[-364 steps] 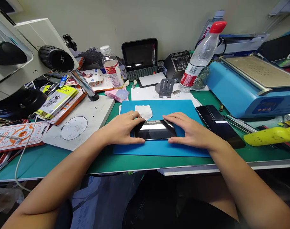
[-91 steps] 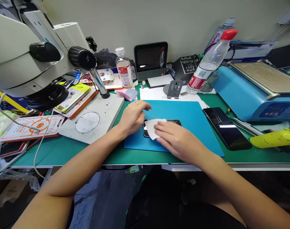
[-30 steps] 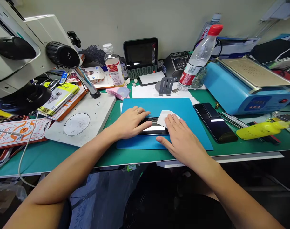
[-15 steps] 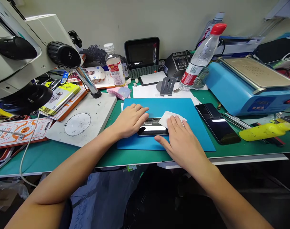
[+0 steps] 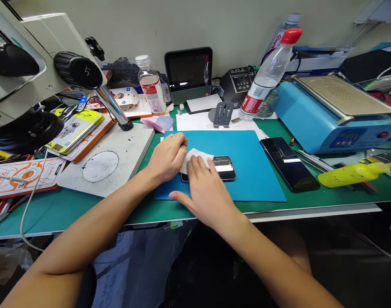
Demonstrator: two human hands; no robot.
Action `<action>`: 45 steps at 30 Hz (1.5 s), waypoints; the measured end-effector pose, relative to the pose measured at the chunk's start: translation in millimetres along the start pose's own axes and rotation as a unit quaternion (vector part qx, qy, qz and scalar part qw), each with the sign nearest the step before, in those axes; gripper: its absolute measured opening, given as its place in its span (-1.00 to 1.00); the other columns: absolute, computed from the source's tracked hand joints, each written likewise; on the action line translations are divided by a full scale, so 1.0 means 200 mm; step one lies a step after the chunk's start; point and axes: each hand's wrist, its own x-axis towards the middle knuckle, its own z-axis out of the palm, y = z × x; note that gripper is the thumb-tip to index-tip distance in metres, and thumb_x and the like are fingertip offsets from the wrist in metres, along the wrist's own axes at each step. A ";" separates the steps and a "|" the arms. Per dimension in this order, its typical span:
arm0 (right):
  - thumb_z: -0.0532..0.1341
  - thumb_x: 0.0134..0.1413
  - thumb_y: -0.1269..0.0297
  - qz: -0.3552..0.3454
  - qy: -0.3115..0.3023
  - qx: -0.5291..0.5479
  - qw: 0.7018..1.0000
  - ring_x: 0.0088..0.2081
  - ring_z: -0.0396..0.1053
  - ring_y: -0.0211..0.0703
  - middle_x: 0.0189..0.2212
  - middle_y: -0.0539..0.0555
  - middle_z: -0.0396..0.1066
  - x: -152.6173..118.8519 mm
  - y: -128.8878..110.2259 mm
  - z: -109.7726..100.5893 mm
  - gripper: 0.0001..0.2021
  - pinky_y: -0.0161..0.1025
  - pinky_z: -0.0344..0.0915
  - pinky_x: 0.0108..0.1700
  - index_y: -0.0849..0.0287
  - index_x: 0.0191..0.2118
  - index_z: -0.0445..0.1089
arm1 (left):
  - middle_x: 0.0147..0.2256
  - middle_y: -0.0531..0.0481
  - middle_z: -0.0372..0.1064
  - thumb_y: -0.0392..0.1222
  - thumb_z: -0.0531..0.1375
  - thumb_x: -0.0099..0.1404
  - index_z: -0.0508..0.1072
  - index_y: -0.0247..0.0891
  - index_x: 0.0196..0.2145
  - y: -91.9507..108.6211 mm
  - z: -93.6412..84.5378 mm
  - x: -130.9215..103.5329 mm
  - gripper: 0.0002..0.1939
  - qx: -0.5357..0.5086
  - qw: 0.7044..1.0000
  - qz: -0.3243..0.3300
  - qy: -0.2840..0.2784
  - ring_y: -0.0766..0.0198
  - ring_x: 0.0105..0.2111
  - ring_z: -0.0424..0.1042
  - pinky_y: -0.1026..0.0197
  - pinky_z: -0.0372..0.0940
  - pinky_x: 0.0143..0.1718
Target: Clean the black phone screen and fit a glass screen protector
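A dark phone [image 5: 225,169] lies sideways on the blue mat [image 5: 253,184], light reflecting off its surface. My right hand [image 5: 205,186] rests flat over the phone's left part, fingers extended and thumb apart, pressing on a white wipe [image 5: 190,160]. Beside the phone's left end is my left hand [image 5: 169,156], its fingers curled in; whatever they hold, if anything, is hidden. A second black phone [image 5: 290,164] lies on the green table right of the mat.
A microscope stand [image 5: 134,149] and stacked boxes [image 5: 76,128] are at the left. Behind the mat stand a bottle [image 5: 152,92], a black screen [image 5: 189,70], a phone holder [image 5: 223,114] and a red-capped bottle [image 5: 262,87]. Rightward are a blue heating plate [image 5: 320,122] and a yellow bottle [image 5: 352,174].
My right hand and the wipe have slid left along the phone, uncovering its right end. My left hand has drawn back to the left and its fingers have curled in.
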 end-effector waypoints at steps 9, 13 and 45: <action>-0.13 0.39 -0.21 -0.036 0.023 -0.016 0.999 0.35 0.23 0.34 0.33 0.52 0.24 -0.23 0.13 -0.04 -0.15 0.22 0.16 0.37 0.59 0.31 0.27 | -0.38 -0.03 0.33 -0.27 -0.05 0.36 0.19 -0.17 -0.35 -0.01 -0.01 0.00 -0.88 0.012 1.000 -0.005 0.002 0.14 -0.34 0.27 0.09 0.15 -0.27; -0.10 0.44 -0.11 -0.033 0.039 -0.068 0.996 0.27 0.35 0.35 0.25 0.53 0.35 -0.27 0.28 -0.09 -0.26 0.28 0.21 0.31 0.57 0.24 0.36 | -0.38 -0.04 0.33 -0.25 -0.07 0.38 0.18 -0.17 -0.35 -0.01 -0.01 0.00 -0.86 0.024 1.000 -0.011 -0.010 0.13 -0.34 0.28 0.09 0.13 -0.29; -0.06 0.32 -0.30 0.009 0.006 0.006 1.000 0.42 0.05 0.41 0.38 0.62 0.07 0.00 -0.02 0.03 -0.03 0.23 0.09 0.40 0.67 0.36 0.15 | -0.36 -0.02 0.37 -0.22 -0.09 0.35 0.24 -0.16 -0.32 0.01 -0.04 -0.01 -0.85 -0.121 0.990 -0.002 0.075 0.20 -0.36 0.32 0.11 0.25 -0.26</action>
